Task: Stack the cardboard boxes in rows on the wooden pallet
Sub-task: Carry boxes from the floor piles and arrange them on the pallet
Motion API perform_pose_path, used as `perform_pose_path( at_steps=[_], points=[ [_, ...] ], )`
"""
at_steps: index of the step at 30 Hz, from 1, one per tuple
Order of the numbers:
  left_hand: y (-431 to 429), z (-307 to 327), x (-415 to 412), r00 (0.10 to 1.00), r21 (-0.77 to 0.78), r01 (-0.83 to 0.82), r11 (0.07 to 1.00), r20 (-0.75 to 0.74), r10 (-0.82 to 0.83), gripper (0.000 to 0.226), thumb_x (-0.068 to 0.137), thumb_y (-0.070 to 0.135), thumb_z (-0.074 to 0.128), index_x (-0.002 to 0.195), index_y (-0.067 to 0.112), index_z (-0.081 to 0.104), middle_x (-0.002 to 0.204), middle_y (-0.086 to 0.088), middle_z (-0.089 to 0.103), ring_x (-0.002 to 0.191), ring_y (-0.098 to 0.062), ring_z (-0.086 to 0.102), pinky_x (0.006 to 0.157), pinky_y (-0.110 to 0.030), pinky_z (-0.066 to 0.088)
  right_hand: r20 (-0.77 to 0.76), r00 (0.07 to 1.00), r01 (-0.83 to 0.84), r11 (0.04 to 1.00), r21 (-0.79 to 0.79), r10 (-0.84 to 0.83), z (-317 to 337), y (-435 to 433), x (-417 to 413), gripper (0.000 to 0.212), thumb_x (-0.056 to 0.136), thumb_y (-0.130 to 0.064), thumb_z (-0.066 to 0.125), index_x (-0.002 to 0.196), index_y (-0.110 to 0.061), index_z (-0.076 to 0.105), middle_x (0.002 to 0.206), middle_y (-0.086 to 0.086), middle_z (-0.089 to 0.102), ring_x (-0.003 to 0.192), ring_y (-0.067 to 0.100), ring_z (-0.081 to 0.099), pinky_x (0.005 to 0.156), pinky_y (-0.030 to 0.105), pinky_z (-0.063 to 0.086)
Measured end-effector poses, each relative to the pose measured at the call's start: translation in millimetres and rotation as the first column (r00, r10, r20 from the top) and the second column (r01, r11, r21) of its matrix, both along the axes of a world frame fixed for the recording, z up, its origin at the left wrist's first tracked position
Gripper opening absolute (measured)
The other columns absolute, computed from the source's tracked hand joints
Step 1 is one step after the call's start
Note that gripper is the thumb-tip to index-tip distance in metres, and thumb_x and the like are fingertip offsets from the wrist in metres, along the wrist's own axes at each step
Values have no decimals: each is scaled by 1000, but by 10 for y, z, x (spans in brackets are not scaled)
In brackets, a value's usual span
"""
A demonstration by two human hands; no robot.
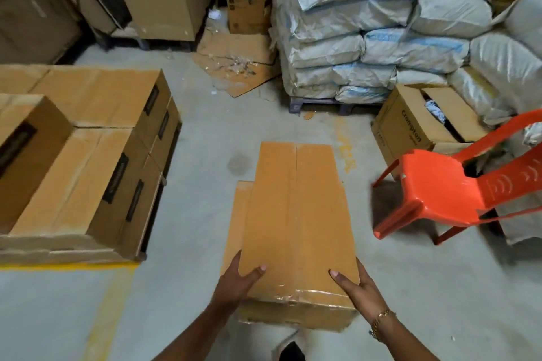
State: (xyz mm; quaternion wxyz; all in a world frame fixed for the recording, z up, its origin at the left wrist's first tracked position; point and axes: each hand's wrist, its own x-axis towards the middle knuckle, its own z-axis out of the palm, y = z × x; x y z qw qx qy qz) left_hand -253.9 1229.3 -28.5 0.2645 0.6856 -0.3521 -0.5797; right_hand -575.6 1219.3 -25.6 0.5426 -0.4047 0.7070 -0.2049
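Both hands are right up close at the bottom of the view, and they've got hold of a long cardboard box [296, 214]. The left hand [240, 278] grips its near left corner and the right hand [356, 287] its near right corner, thumbs flat on top, fingers wrapped down the sides. A gold bracelet [381, 322] sits on the right wrist. Clear tape [302, 294] wrinkles along the box's near edge (it looks a bit battered there).

That box points straight away from the person, over the middle of the grey floor [205, 141]. Peeking out under its left side is a second box [239, 214], lower down. Whether the held one rests on it or is lifted clear, I can't tell.

Over at the left edge of the floor is the stack of boxes [88, 155]: rows side by side, layered, with black labels [117, 179] on their ends. What carries the stack is hidden. A yellow line [67, 265] on the floor runs along its near edge.

To the right stands an orange-red plastic chair [440, 190], well apart from the held box. Behind it is an open carton [410, 126] with printing on its side, and beyond that grey sacks [381, 23] are piled high on a dark pallet [322, 102]. Flattened cardboard [234, 58] lies at the far side of the floor.
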Motion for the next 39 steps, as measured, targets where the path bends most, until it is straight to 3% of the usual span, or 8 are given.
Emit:
perform_pose_path(
  at_steps=[7, 12, 16, 21, 26, 31, 35, 39],
  points=[
    [706, 766, 1243, 994, -119, -86, 989, 53, 93, 74, 75, 72, 73, 140, 45, 46, 130, 19, 62, 119, -11, 59, 103, -35, 47, 6, 991, -133, 978, -163, 135, 651, 330, 1432, 134, 48, -84, 67, 159, -27, 17, 158, 1, 36, 145, 23, 34, 112, 39, 32],
    [1225, 996, 2174, 969, -153, -212, 965, 97, 228, 107, 58, 87, 72, 150, 40, 42, 140, 14, 59, 127, -15, 56, 110, -43, 45, 90, 959, -242, 941, -235, 269, 841, 481, 2395, 114, 70, -72, 72, 159, -27, 16, 163, 2, 25, 148, 26, 27, 114, 42, 30],
    [1546, 1159, 2739, 947, -186, -290, 939, 87, 310, 100, 56, 87, 73, 142, 42, 51, 130, 19, 65, 121, -11, 60, 107, -41, 47, 113, 923, -328, 905, -272, 368, 965, 509, 3063, 129, 55, -82, 69, 159, -29, 15, 161, 0, 30, 147, 25, 30, 114, 43, 31],
    [1752, 1192, 3324, 906, -200, -389, 899, 93, 412, 83, 59, 83, 74, 133, 49, 54, 123, 20, 67, 116, -10, 63, 107, -44, 48, 141, 884, -395, 874, -283, 445, 957, 391, 3784, 122, 62, -79, 72, 159, -28, 19, 163, -1, 26, 149, 25, 27, 118, 44, 29],
    [1672, 1103, 3959, 880, -194, -436, 879, 114, 462, 75, 62, 80, 75, 128, 47, 59, 120, 20, 70, 111, -7, 66, 105, -43, 50, 123, 854, -461, 844, -274, 506, 826, 124, 4508, 131, 52, -88, 69, 158, -27, 21, 160, -2, 31, 147, 24, 30, 116, 42, 29],
    [1303, 978, 4616, 879, -169, -437, 883, 126, 459, 73, 65, 78, 74, 130, 48, 56, 122, 18, 69, 112, -7, 64, 104, -41, 49, 160, 850, -469, 859, -205, 502, 642, -282, 5189, 103, 78, -61, 72, 159, -25, 19, 161, -2, 30, 148, 24, 29, 116, 40, 29],
    [917, 894, 5068, 879, -136, -445, 885, 124, 460, 82, 63, 81, 75, 136, 50, 53, 124, 20, 68, 115, -7, 64, 106, -40, 49, 129, 855, -489, 864, -121, 502, 478, -683, 5604, 124, 53, -87, 72, 155, -33, 28, 154, -7, 43, 140, 21, 43, 116, 45, 36],
    [571, 844, 5508, 875, -82, -458, 885, 132, 465, 101, 57, 87, 75, 146, 48, 45, 135, 15, 63, 124, -13, 59, 109, -43, 47, 136, 852, -502, 863, -65, 506, 321, -1109, 5987, 121, 53, -87, 73, 153, -32, 32, 149, -7, 49, 134, 20, 49, 113, 46, 40]
  ],
)
